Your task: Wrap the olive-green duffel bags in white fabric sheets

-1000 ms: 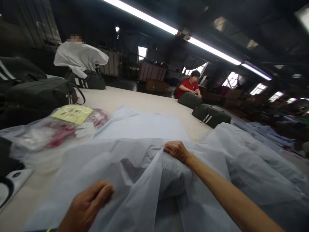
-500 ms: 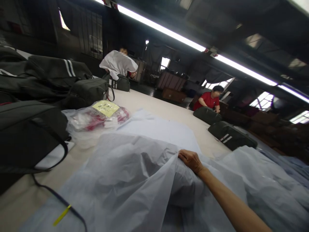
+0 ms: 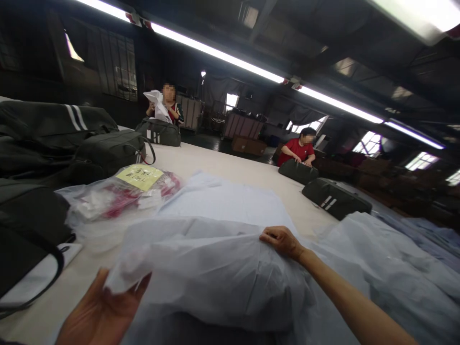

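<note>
A large translucent white sheet or bag is bunched over something dark at the front of the table, its shape hidden. My right hand pinches the sheet's upper edge right of centre. At lower left, my left hand has its thumb and fingers around the sheet's left corner, some fingers showing through the thin material. Beneath and beyond lies a flat bluish-white sheet.
Dark green bags crowd the left side, beside a clear plastic packet with a yellow label. More crumpled white sheeting lies right. Two people work across the cream table, near dark bags.
My left hand has come into view holding the sheet's left corner, and the sheet is spread wider. The view has shifted. The person at far left has lowered a white sheet from the face.
</note>
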`<move>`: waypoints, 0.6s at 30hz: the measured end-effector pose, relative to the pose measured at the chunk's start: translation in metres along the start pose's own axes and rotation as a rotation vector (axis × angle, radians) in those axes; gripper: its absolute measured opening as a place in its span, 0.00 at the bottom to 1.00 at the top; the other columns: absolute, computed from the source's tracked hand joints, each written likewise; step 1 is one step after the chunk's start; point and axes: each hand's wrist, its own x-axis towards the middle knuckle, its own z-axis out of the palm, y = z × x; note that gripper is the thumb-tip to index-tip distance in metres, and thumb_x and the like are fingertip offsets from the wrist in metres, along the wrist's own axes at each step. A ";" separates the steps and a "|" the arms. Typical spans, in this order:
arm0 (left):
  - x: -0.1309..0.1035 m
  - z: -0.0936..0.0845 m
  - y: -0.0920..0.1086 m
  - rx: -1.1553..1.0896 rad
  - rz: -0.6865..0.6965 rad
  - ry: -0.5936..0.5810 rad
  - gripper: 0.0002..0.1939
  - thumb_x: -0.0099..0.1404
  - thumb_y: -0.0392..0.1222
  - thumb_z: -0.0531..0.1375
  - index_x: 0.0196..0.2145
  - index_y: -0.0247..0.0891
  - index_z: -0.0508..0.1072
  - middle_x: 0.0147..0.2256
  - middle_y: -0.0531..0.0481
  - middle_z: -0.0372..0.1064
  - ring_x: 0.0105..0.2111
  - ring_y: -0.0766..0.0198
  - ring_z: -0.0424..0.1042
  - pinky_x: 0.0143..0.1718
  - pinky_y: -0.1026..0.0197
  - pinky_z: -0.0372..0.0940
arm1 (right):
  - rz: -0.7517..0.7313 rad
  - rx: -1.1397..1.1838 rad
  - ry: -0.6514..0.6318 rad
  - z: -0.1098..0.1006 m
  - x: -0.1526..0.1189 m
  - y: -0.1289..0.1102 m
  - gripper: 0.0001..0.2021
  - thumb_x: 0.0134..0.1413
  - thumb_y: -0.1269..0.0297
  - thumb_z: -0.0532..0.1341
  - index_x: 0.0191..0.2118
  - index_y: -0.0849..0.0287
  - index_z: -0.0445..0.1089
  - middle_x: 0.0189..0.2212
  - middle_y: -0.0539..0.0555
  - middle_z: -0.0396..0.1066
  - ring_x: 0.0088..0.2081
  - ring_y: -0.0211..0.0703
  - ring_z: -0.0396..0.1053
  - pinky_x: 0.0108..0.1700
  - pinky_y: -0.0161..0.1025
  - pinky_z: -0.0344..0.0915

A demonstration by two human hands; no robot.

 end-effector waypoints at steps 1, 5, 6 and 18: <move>0.013 0.018 0.004 0.003 0.015 0.033 0.13 0.64 0.52 0.57 0.43 0.49 0.75 0.42 0.50 0.77 0.46 0.52 0.74 0.44 0.45 0.74 | -0.002 0.015 -0.009 -0.002 0.002 0.002 0.20 0.61 0.49 0.55 0.27 0.57 0.73 0.22 0.49 0.70 0.26 0.38 0.65 0.32 0.36 0.58; 0.053 0.060 -0.002 0.011 0.044 0.124 0.11 0.67 0.49 0.54 0.35 0.50 0.76 0.42 0.56 0.76 0.50 0.60 0.71 0.52 0.45 0.70 | 0.017 0.101 -0.035 -0.004 0.006 0.007 0.19 0.60 0.50 0.57 0.26 0.58 0.74 0.22 0.49 0.70 0.26 0.37 0.65 0.32 0.35 0.58; 0.061 0.063 -0.007 0.023 0.045 0.141 0.12 0.67 0.49 0.53 0.37 0.50 0.75 0.44 0.56 0.75 0.52 0.60 0.70 0.54 0.45 0.69 | 0.034 0.125 -0.034 -0.003 0.007 0.009 0.19 0.59 0.50 0.57 0.27 0.59 0.74 0.22 0.49 0.70 0.26 0.37 0.64 0.32 0.34 0.58; 0.058 0.096 -0.044 1.419 1.111 -0.402 0.35 0.59 0.61 0.61 0.61 0.49 0.62 0.63 0.49 0.58 0.66 0.44 0.48 0.67 0.37 0.34 | 0.152 0.318 0.029 0.017 0.004 0.015 0.17 0.55 0.52 0.60 0.24 0.61 0.71 0.18 0.44 0.58 0.24 0.34 0.56 0.28 0.33 0.53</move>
